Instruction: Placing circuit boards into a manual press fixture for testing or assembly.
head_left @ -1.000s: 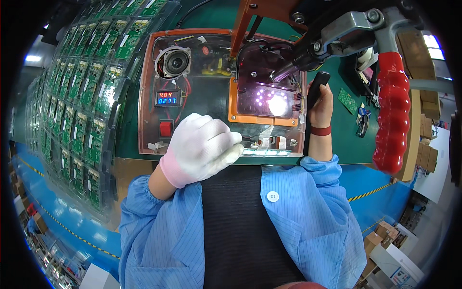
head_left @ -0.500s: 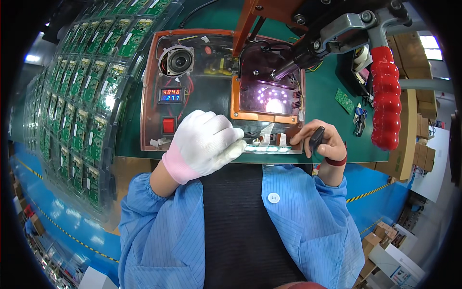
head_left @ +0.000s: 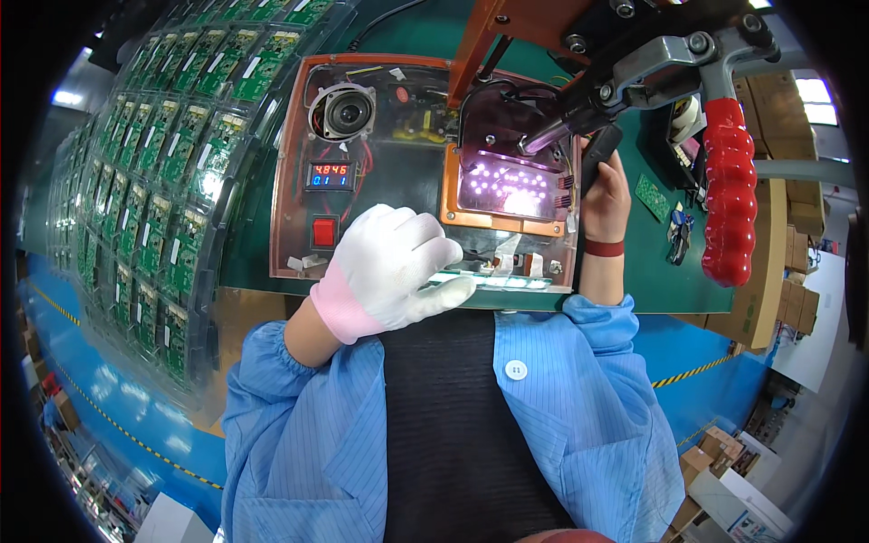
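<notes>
My left hand (head_left: 398,267), in a white glove with a pink cuff, rests at the front edge of an orange-framed test box (head_left: 282,208). Its fingers are bent and the thumb stands apart from them, with nothing visible between. My bare right hand (head_left: 606,201) is closed around a slim black handheld device (head_left: 599,156), like a small remote, held upright along the box's right side. Next to it, a clear-topped fixture (head_left: 507,195) in an orange surround glows with several white-pink lights. A metal clamp rod (head_left: 543,136) presses down on the fixture from above.
Stacked clear trays of green circuit boards (head_left: 172,145) stand at the left. The box carries a speaker (head_left: 346,113), a digital meter (head_left: 329,176) and a red switch (head_left: 324,233). A red clamp handle (head_left: 729,190) hangs at right, near a loose green board (head_left: 652,196).
My right hand has moved forward with the black device, from the box's front right corner to beside the fixture. My left thumb has parted from the fingers. More fixture lights glow; the meter's lower reading differs.
</notes>
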The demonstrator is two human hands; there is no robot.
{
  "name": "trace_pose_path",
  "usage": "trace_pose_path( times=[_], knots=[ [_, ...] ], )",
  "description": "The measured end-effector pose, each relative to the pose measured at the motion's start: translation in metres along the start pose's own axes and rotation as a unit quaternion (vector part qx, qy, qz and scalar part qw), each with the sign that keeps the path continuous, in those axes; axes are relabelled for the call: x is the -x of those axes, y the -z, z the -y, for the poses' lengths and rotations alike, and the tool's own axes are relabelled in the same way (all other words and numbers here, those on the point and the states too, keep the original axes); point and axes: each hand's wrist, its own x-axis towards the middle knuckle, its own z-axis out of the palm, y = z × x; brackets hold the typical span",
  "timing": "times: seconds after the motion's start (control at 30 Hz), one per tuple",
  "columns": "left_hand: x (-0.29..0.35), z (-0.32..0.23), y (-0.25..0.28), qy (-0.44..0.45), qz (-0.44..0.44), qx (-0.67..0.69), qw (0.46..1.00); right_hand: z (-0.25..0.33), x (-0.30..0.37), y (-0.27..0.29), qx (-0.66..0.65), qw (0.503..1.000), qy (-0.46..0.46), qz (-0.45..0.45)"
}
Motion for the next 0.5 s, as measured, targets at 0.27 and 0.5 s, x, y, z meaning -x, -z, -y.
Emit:
trace_pose_path(
  times=[0.27, 0.5],
  knots=[
    [-0.02, -0.015, -0.005, 0.067, 0.077, -0.108, 0.989, -0.015, -0.009, -0.01, -0.05, 0.998, -0.032, 0.013],
    [-0.028, -0.025, -0.006, 0.116, 0.116, -0.174, 0.971, -0.012, -0.009, -0.019, -0.033, 0.998, -0.046, 0.032]
  ],
)
